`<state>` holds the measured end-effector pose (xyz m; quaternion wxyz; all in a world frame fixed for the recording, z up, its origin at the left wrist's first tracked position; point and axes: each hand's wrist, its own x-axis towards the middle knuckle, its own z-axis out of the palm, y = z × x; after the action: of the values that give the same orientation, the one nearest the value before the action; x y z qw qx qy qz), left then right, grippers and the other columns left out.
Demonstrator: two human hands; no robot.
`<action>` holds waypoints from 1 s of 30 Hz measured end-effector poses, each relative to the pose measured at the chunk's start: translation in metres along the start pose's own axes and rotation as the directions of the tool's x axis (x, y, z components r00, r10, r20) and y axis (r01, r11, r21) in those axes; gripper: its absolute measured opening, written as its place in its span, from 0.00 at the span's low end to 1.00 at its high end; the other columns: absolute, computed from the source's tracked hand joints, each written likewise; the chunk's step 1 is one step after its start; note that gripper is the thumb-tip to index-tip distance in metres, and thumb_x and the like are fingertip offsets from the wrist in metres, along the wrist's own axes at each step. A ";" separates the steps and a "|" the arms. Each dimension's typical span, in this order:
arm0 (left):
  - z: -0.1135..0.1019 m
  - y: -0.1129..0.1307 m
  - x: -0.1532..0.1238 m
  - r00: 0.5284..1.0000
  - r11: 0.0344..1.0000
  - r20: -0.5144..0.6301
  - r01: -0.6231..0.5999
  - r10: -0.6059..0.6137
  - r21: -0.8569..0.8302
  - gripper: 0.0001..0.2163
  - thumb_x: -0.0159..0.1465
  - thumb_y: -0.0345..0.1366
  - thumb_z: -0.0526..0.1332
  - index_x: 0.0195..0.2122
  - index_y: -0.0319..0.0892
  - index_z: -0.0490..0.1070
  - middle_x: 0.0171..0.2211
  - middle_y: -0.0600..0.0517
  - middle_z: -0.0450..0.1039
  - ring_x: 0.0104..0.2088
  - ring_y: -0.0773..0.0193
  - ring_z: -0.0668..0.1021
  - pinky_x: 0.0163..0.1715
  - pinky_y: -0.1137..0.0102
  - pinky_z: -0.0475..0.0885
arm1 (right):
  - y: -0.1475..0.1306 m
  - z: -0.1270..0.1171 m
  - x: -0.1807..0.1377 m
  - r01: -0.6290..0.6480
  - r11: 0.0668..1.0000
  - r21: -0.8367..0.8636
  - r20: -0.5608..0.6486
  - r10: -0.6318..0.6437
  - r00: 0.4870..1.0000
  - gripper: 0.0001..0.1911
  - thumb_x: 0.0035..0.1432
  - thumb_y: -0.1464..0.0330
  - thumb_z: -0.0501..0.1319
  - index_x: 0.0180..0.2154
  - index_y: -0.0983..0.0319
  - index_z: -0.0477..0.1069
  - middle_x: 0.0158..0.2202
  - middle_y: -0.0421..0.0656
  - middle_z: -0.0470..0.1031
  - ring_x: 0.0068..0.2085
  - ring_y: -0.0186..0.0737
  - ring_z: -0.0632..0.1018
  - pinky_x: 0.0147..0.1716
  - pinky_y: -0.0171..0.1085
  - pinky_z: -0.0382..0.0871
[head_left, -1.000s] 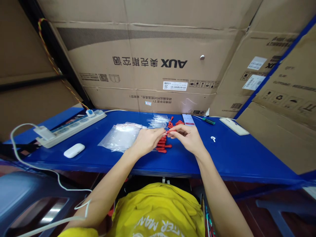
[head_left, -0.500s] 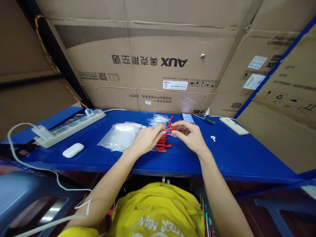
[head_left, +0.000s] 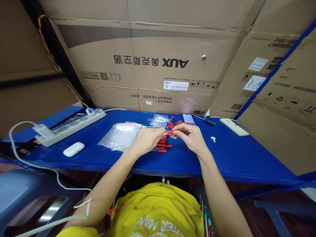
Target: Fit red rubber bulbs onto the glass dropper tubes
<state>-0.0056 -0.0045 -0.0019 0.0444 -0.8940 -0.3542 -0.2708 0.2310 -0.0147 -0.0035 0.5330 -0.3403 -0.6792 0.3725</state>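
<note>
My left hand [head_left: 147, 139] is closed in a pinch on a thin clear glass tube, mostly hidden by the fingers. My right hand [head_left: 189, 135] pinches a red rubber dropper bulb [head_left: 169, 132], which meets the tube's end between the two hands. Behind the hands lies a pile of clear glass tubes [head_left: 158, 120]. Loose red bulbs [head_left: 178, 122] rest just beyond my right fingers. Below the hands, several droppers with red bulbs [head_left: 161, 150] lie side by side, partly covered by my left hand.
Clear plastic bags [head_left: 120, 135] lie left of my left hand on the blue table [head_left: 237, 161]. Further left are a white earbud case [head_left: 73, 149] and a power strip [head_left: 71, 126]. A phone [head_left: 188, 119], a green screwdriver [head_left: 208, 121], an earbud [head_left: 213, 139] and a white device [head_left: 234, 126] lie rightward.
The fingers of my left hand have closed further over the tube. My right fingers have shifted slightly on the red bulb, which now lines up with the tube.
</note>
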 end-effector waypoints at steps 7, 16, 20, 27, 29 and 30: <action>-0.001 0.001 0.000 1.000 1.000 -0.001 -0.003 0.003 0.008 0.21 0.82 0.44 0.45 0.40 0.44 0.74 0.30 0.51 0.81 0.29 0.62 0.80 0.27 0.70 0.58 | 0.001 0.004 -0.001 0.002 1.000 0.008 0.015 -0.002 1.000 0.15 0.63 0.54 0.73 0.39 0.59 0.81 0.32 0.43 0.86 0.33 0.45 0.88 0.38 0.44 0.85; -0.001 0.004 0.001 1.000 1.000 0.012 0.019 -0.019 -0.004 0.19 0.82 0.43 0.45 0.41 0.44 0.73 0.32 0.51 0.81 0.31 0.63 0.81 0.29 0.71 0.61 | 0.000 0.004 -0.001 0.018 1.000 0.022 0.009 -0.018 1.000 0.16 0.64 0.53 0.73 0.41 0.58 0.79 0.33 0.42 0.85 0.34 0.44 0.87 0.40 0.44 0.85; 0.001 0.006 0.003 0.999 0.998 0.015 0.044 -0.045 0.045 0.19 0.82 0.43 0.44 0.43 0.43 0.72 0.33 0.50 0.82 0.31 0.60 0.81 0.32 0.69 0.65 | 0.002 0.003 -0.001 0.018 0.999 0.035 0.025 -0.019 1.000 0.14 0.63 0.57 0.74 0.45 0.57 0.80 0.37 0.43 0.86 0.38 0.44 0.88 0.44 0.44 0.84; 0.006 0.005 0.004 0.999 0.995 -0.025 -0.031 0.033 0.099 0.15 0.81 0.39 0.46 0.48 0.42 0.72 0.38 0.48 0.83 0.35 0.59 0.82 0.40 0.66 0.69 | 0.001 0.004 -0.001 -0.005 1.000 -0.002 -0.011 0.005 1.000 0.15 0.62 0.54 0.74 0.39 0.58 0.80 0.32 0.42 0.85 0.33 0.44 0.87 0.40 0.44 0.86; 0.005 0.004 0.003 0.999 0.992 -0.016 -0.046 0.048 0.114 0.15 0.81 0.37 0.47 0.43 0.43 0.72 0.35 0.49 0.82 0.33 0.60 0.81 0.37 0.67 0.68 | 0.000 0.004 -0.001 -0.012 1.000 -0.006 -0.001 0.012 1.000 0.16 0.62 0.53 0.73 0.38 0.58 0.80 0.32 0.43 0.86 0.33 0.45 0.87 0.39 0.45 0.86; 0.005 0.004 0.003 0.999 0.992 -0.010 -0.050 0.052 0.120 0.16 0.81 0.37 0.47 0.42 0.43 0.72 0.33 0.50 0.82 0.32 0.60 0.80 0.36 0.67 0.68 | -0.001 0.004 -0.001 -0.012 1.000 -0.003 0.004 0.012 1.000 0.16 0.62 0.52 0.73 0.38 0.58 0.81 0.32 0.43 0.86 0.33 0.46 0.87 0.38 0.46 0.86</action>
<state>0.0010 -0.0043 -0.0043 0.1070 -0.8967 -0.3464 -0.2539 0.2272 -0.0163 -0.0040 0.5289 -0.3444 -0.6788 0.3754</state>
